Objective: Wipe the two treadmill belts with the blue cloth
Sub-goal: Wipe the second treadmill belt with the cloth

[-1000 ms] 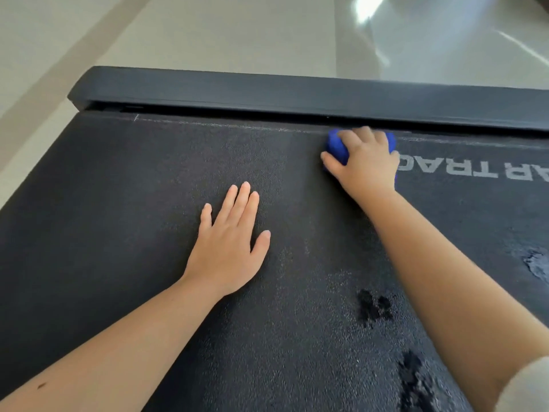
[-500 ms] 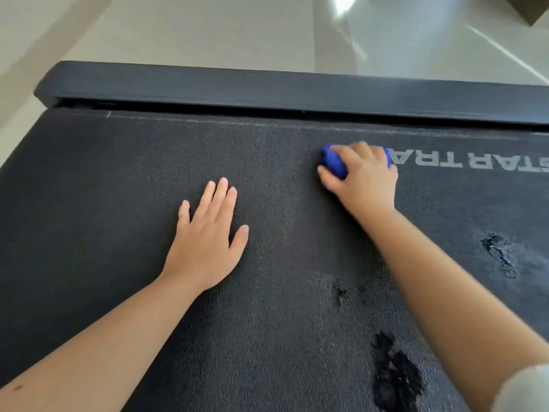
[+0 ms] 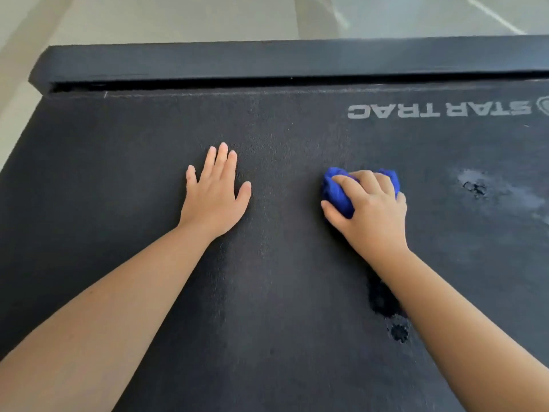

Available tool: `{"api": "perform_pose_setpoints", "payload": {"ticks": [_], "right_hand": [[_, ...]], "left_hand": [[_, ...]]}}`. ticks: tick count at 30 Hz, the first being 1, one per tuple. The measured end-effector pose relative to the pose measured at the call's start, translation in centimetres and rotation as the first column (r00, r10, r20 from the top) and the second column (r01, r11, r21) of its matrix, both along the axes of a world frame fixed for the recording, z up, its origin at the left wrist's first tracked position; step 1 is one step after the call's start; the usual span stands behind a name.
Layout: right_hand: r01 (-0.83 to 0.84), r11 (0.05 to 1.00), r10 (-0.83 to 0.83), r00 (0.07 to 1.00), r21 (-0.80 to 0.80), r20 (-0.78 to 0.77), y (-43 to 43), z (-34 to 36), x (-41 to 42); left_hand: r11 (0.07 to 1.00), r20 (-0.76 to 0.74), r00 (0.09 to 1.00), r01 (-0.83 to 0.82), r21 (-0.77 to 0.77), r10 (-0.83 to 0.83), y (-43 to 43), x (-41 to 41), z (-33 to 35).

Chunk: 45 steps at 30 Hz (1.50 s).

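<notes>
**Cloth mid-belt, bare belt on all sides**

The right hand (image 3: 371,218) grips the balled blue cloth (image 3: 337,191) against the treadmill belt (image 3: 267,292), well short of the black end bar (image 3: 267,60) along the far edge. The left hand (image 3: 214,200) lies flat nearby, fingers straight. Bare belt runs left to its edge and the floor (image 3: 148,19). Dark patches (image 3: 383,301) lie beside the right forearm. A pale smear (image 3: 487,185) and STAR TRAC lettering (image 3: 439,110) lie to the right.

Floor (image 3: 178,16) was pale beige, smooth and glossy. It filled the top strip of the view and ran down the far left edge. Top right went greyer, with soft reflected light. A thin white line (image 3: 493,14) cut diagonally across that patch, and a shorter bright streak (image 3: 338,14) lay left of it.
</notes>
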State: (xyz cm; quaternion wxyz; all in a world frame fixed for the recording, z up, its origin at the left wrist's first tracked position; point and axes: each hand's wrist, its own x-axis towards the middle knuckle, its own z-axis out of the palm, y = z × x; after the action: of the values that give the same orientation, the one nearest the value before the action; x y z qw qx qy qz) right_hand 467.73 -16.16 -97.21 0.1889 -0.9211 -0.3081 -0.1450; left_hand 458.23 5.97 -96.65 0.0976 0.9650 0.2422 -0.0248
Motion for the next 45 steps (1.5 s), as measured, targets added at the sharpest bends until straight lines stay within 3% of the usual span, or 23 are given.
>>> {"api": "perform_pose_setpoints", "payload": {"ticks": [4,10,16,24,30,34,39,45], "right_hand": [[0.012,1.0,-0.012,1.0,0.005,0.008,-4.2,-0.1,-8.2],[0.064,0.998,-0.065,0.998,-0.019,-0.025,-8.1,0.4,-18.2],[0.095,0.995,-0.096,0.995,-0.026,-0.013,-9.7,0.2,-21.9],[0.058,0.998,-0.058,0.998,0.021,0.019,-6.7,0.0,-15.9],[0.088,0.991,-0.102,0.985,-0.1,-0.14,0.4,1.0,-4.5],[0.089,0.982,-0.127,0.964,-0.166,-0.235,1.4,1.3,-2.8],[0.053,0.999,-0.052,0.996,0.001,-0.073,-5.0,0.5,-12.4],[0.092,0.996,-0.091,0.993,0.005,-0.08,-9.8,0.2,-23.7]], "left_hand": [[1.0,0.008,1.0,0.007,-0.012,-0.007,-0.1,-0.1,0.1],[0.995,-0.015,1.0,-0.021,0.094,0.023,-2.2,-1.2,0.4],[0.992,-0.013,0.993,0.122,0.04,-0.121,-10.9,-11.7,0.1],[0.981,0.025,0.983,0.179,0.078,-0.182,-13.0,-15.1,-0.3],[0.974,0.002,0.981,0.193,0.12,-0.195,-12.7,-14.9,-0.5],[0.969,-0.013,0.978,0.206,0.139,-0.207,-12.7,-14.8,-0.5],[0.977,-0.023,0.982,0.188,0.105,-0.187,-12.9,-15.0,-0.3],[0.982,-0.038,0.984,0.174,0.074,-0.171,-13.0,-14.9,0.0]]}}
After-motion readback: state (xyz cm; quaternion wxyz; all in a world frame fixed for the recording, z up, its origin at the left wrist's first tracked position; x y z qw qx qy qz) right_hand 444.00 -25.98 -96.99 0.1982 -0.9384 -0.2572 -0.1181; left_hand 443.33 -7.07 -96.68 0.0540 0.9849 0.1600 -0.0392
